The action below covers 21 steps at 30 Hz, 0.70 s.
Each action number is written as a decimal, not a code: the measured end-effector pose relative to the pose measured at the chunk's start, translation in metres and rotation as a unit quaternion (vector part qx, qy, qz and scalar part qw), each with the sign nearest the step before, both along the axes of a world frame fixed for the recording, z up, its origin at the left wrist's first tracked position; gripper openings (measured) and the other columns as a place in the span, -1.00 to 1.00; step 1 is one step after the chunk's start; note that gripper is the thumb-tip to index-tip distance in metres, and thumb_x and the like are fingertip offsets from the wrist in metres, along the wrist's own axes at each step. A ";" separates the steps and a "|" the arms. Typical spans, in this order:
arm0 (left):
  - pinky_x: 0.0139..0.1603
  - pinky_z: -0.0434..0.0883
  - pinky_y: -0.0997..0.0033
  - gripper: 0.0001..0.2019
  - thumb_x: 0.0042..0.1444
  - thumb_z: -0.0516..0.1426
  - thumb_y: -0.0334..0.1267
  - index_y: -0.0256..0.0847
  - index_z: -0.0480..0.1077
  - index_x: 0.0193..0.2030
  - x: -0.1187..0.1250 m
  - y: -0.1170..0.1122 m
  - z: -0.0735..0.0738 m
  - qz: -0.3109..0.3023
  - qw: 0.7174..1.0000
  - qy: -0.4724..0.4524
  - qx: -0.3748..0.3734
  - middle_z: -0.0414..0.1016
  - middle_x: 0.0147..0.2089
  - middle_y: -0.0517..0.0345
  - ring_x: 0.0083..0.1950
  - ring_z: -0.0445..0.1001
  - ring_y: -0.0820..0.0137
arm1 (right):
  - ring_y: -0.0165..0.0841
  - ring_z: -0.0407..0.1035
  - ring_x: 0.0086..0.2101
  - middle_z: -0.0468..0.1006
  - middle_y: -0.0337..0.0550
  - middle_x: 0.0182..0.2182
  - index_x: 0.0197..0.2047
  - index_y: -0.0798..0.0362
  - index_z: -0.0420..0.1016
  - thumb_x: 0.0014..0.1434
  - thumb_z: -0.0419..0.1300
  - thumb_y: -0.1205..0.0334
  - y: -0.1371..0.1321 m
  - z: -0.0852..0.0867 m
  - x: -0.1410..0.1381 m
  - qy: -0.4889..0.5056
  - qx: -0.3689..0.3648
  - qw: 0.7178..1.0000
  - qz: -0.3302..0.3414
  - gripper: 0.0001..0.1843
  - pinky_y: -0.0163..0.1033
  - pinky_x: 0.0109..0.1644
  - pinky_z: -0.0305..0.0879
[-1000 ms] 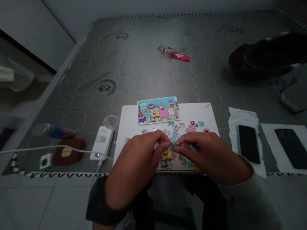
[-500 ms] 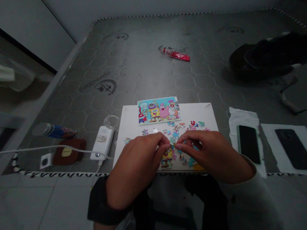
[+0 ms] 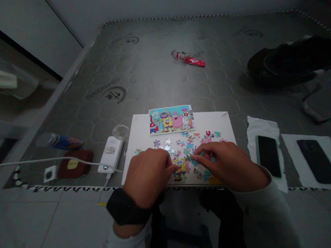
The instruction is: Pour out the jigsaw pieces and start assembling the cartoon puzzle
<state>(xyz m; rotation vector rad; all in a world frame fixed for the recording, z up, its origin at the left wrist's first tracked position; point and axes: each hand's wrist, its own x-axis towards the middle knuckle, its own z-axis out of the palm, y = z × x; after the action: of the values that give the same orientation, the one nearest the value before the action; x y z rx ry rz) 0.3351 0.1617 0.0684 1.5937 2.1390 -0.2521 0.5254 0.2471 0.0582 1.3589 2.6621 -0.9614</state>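
Head view, puzzle pieces [image 3: 189,147], phones [image 3: 267,156], power bank [image 3: 110,154]

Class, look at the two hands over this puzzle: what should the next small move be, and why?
Probably the left hand should steady the yellow figure section: its thumb is already at that section's left edge, while the right hand's fingertips are just right of it, near loose pieces. Bracing might stop the section shifting.

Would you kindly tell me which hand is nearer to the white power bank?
Left: the left hand is over the white board, right of the white power bank; the right hand is farther off, beyond the yellow puzzle section.
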 end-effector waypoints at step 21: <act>-0.19 0.32 0.39 -0.91 0.25 0.21 -0.16 0.04 0.57 -0.18 -0.001 -0.005 0.008 -0.012 0.970 -0.189 0.155 0.67 -0.20 0.33 -0.21 0.59 0.38 | -0.34 0.49 -0.32 0.66 -0.32 -0.34 -0.19 -0.18 0.66 0.32 0.21 0.02 -0.008 -0.002 -0.005 0.080 -0.018 0.996 0.043 -0.81 -0.22 -0.20 0.22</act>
<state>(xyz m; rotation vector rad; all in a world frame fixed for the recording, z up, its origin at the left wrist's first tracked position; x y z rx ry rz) 0.3342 0.1569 0.0762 1.6736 1.9265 0.3712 0.5209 0.2391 0.0562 1.1984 2.7761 -1.1476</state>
